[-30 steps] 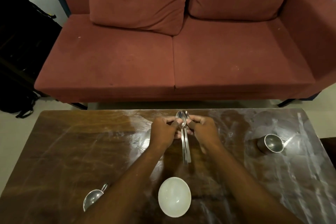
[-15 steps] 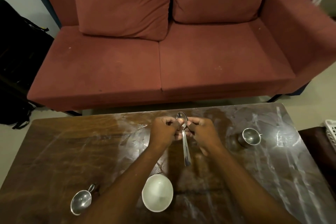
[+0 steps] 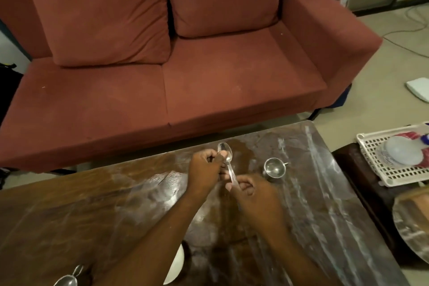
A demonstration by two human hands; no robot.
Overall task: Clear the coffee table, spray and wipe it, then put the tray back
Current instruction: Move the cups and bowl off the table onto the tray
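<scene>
Steel spoons [image 3: 227,155] are held over the far middle of the dark wooden coffee table [image 3: 92,211]. My left hand [image 3: 204,170] pinches them near the bowls, and my right hand [image 3: 253,190] grips the handles lower down. A small steel cup [image 3: 274,168] stands on the table just right of my hands. Beneath my left forearm lies a white bowl [image 3: 177,264], mostly hidden. Another steel cup [image 3: 68,280] sits at the near left edge. A round steel tray [image 3: 411,225] shows at the right edge, off the table.
A red sofa [image 3: 162,65] runs along the far side of the table. A white plastic basket [image 3: 394,158] with items stands on a dark side table [image 3: 362,183] at the right. A cable and a white sheet lie on the floor beyond.
The view has swung right, bringing the basket and tray into sight. My right hand slid down from the spoon bowls to the handles. The left hand still pinches near the bowls.
</scene>
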